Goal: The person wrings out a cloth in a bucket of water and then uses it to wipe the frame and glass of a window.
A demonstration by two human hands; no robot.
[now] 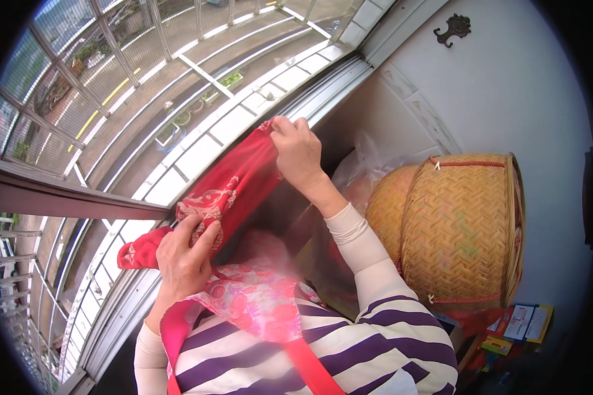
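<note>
A red cloth with a pale raised pattern is stretched along the inner edge of a window sill. My right hand pinches its upper end between thumb and fingers, close to the metal window track. Lower left, my left hand is on the cloth near the pale pattern, its fingers bent over the fabric. Part of the cloth is bunched to the left of that hand, over the sill. The undersides of the fingers are hidden, so how firmly the left hand grips cannot be told.
A sliding window frame crosses at the left, with a metal window grille outside the tiled sill. Woven bamboo baskets stand at the right beside clear plastic bags. A dark metal hook is on the wall.
</note>
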